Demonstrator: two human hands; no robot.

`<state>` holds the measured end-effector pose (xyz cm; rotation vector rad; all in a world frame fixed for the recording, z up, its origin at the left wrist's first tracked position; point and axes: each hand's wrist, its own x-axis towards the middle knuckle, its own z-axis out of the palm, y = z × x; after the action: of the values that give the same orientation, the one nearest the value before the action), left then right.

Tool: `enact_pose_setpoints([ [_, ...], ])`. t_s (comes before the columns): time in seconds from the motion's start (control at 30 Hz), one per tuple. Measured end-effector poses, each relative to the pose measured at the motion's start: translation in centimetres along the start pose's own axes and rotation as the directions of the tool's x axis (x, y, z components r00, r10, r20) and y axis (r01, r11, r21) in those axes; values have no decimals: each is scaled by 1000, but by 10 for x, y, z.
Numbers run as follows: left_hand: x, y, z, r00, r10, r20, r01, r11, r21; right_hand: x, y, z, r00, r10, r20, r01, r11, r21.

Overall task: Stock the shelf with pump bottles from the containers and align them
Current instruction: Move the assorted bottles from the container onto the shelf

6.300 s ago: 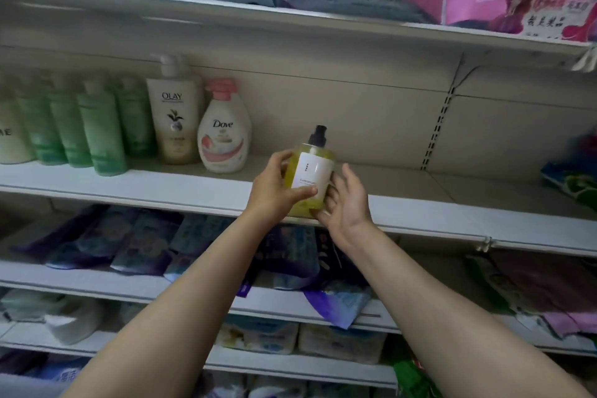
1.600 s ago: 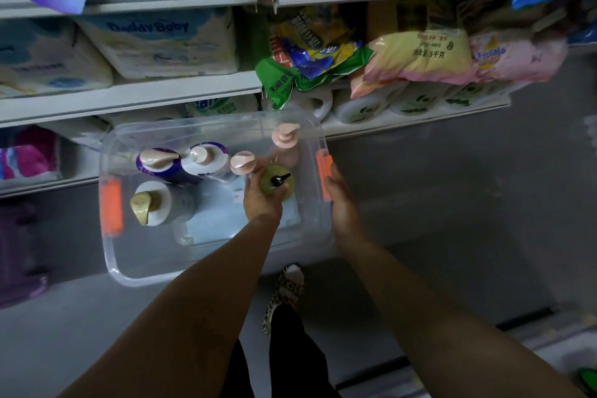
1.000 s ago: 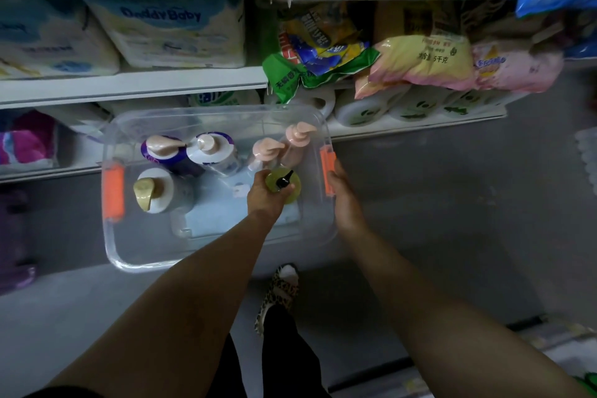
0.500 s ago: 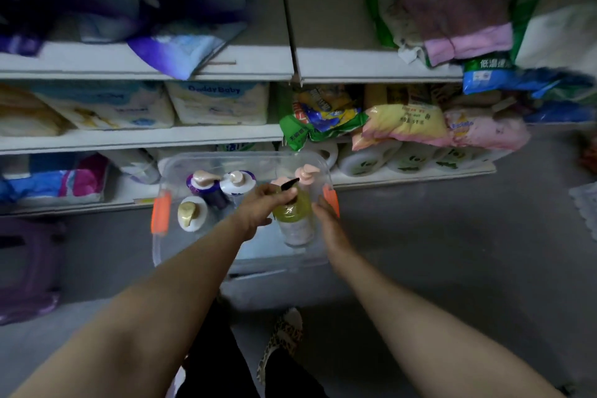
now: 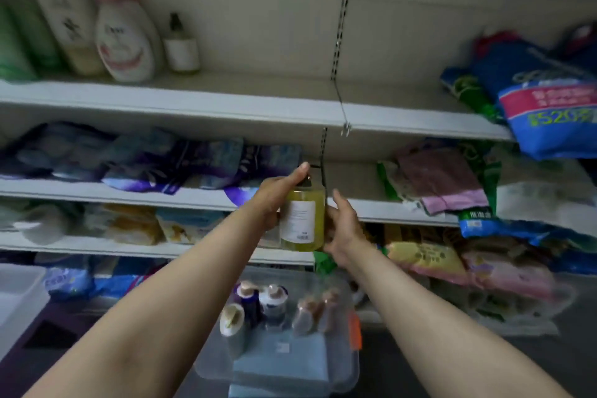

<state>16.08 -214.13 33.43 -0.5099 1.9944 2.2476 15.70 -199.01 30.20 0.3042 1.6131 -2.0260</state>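
Midway up the shelving, left hand [image 5: 274,197] gripping and right hand [image 5: 342,226] steadying a yellow pump bottle [image 5: 302,220], best set upright beside its twin [image 5: 181,48] on the top shelf [image 5: 258,100], label forward.

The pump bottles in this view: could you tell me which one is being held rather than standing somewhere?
The yellow pump bottle, gripped by the left hand with the right hand beside it.
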Motion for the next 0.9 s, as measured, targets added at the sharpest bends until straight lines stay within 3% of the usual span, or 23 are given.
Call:
enact_pose_setpoints([
  [0.17, -9, 58, -5, 974, 178, -138, -195, 973, -124, -14, -56, 31, 992, -63, 114, 60, 998, 27],
  [0.3, -9, 83, -11, 870, 305, -387, -356, 932, -67, -21, -87, 61, 973, -119, 196, 98, 989, 111],
  [0.37, -10, 93, -14, 824, 360, -438, -406, 914, -13, -21, -100, 77, 969, -159, 188, 130, 979, 155],
  [0.5, -11, 105, -19, 747, 570, -341, -545, 820, 175, -17, -121, 106, 959, -219, 178, 171, 954, 247],
  [0.6, -9, 114, -31, 711, 650, -268, -587, 759, 282, -12, -134, 127, 947, -259, 188, 193, 931, 311],
  [0.67, -7, 122, -44, 696, 671, -256, -643, 741, 195, -7, -141, 137, 943, -295, 157, 228, 912, 340],
  [0.77, -1, 135, -66, 746, 585, -317, -613, 790, 18, 2, -150, 148, 940, -302, 159, 233, 908, 347],
  [0.83, 8, 142, -83, 746, 550, -376, -587, 809, 17, 7, -155, 160, 941, -291, 174, 218, 912, 347],
  [0.9, 19, 148, -99, 703, 582, -408, -604, 792, 89, 14, -160, 176, 942, -296, 160, 225, 908, 354],
])
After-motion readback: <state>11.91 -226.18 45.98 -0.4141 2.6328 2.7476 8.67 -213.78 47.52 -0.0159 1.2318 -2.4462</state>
